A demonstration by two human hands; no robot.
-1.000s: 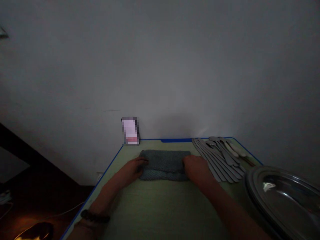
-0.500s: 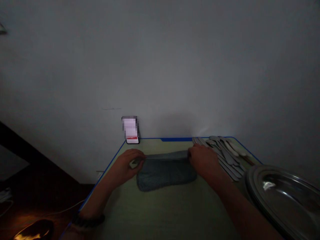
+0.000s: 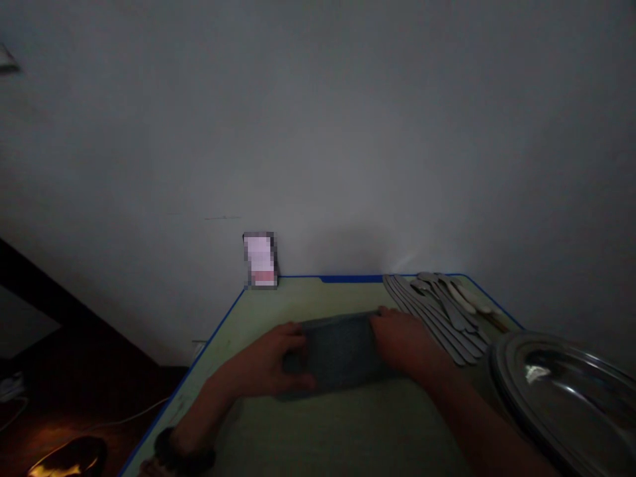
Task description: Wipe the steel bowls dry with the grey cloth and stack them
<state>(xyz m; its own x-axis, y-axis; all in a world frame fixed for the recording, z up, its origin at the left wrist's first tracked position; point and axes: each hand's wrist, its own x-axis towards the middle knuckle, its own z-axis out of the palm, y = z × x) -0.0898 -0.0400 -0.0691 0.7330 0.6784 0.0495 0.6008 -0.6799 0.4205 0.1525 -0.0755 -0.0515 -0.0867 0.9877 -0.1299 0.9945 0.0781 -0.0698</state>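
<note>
A grey-blue folded cloth (image 3: 340,351) lies on the light green table top (image 3: 348,430) in front of me, its far edge slightly slanted. My left hand (image 3: 278,361) holds the cloth's left end, thumb along the near side and fingers at the far side. At the far right corner, my right hand (image 3: 405,341) has its fingers bent over the cloth. Both hands are somewhat blurred, and the fingertips of the right one are partly hidden. A dark bracelet (image 3: 181,450) circles my left wrist.
Several metal knives, spoons and forks (image 3: 442,311) lie at the back right. Stacked shiny metal oval trays (image 3: 511,391) sit at the right front. A phone (image 3: 262,258) leans on the wall at the back left. Blue trim (image 3: 348,279) edges the table.
The cloth's far edge has come toward me and down over its near part. Both hands have moved nearer, the left one also to the right along the cloth's end.
</note>
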